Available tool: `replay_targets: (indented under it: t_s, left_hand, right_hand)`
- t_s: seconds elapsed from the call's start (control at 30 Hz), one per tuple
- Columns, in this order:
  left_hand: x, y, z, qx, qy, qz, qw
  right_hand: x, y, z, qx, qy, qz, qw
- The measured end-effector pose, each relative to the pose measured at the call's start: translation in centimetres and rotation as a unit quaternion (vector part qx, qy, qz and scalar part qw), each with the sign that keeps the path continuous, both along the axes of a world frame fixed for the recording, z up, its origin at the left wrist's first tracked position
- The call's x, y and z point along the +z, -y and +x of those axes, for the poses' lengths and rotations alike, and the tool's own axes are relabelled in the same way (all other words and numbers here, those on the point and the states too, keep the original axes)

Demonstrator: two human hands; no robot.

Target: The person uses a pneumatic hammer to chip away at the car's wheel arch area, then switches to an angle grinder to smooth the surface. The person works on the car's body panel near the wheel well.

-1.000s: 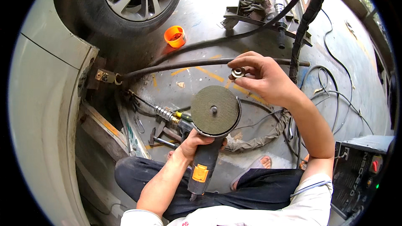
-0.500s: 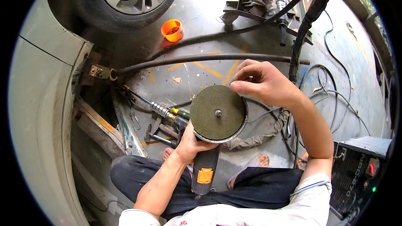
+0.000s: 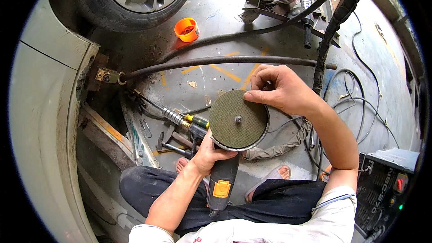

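My left hand is wrapped around an angle grinder, a dark-bodied tool with a yellow-orange patch, held upright above my lap. Facing up on its head is a round green-brown abrasive disc with a woven texture; a metal spindle end sticks out of its centre. A metal guard curves around the disc's near and right edge. My right hand pinches the disc's upper right rim, its thumb lying on the face and the other fingers curled, partly hidden.
A welding torch, a green-handled tool and a hammer lie left of the grinder. Beyond them stretch a long bar and an orange tub. A car body stands left, a welding machine right, amid cables.
The disc and grinder head have shifted slightly right. My right thumb has come further in over the disc's rim.
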State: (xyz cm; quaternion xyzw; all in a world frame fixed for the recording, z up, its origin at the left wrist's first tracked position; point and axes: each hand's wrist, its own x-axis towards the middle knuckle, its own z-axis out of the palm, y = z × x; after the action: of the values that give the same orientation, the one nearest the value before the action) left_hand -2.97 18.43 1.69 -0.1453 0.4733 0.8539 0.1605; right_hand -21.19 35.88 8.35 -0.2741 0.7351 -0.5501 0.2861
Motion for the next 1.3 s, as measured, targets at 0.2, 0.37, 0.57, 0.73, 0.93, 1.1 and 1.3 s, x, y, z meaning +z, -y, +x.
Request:
replay_targets:
  t_s: [0.2, 0.37, 0.57, 0.73, 0.93, 1.1, 1.3]
  left_hand:
    - [0.8, -0.3, -0.5, -0.005, 0.008, 0.016, 1.0]
    - [0.8, -0.2, -0.6, -0.012, 0.021, 0.014, 1.0]
    - [0.1, 0.8, -1.0, -0.026, 0.068, 0.125, 0.989]
    - [0.9, 0.2, -1.2, -0.021, 0.05, 0.127, 0.99]
    - [0.5, 0.4, -1.0, -0.018, 0.056, 0.1, 0.993]
    - [0.1, 0.5, -0.9, -0.016, 0.057, 0.109, 0.992]
    - [0.6, 0.2, -1.0, -0.012, 0.047, 0.084, 0.995]
  right_hand:
    - [0.4, -0.2, -0.3, 0.009, -0.004, 0.015, 1.0]
    - [1.3, -1.0, -0.2, -0.071, -0.111, 0.001, 0.991]
    - [3.3, 0.2, 2.2, 0.075, -0.285, -0.09, 0.951]
    - [2.4, 0.4, 2.1, 0.113, -0.389, -0.05, 0.913]
    - [2.4, 0.5, 2.4, 0.132, -0.443, 0.009, 0.887]
    - [2.0, 0.6, 2.4, 0.125, -0.454, 0.021, 0.882]
    - [1.9, 0.9, 2.5, 0.078, -0.5, 0.059, 0.861]
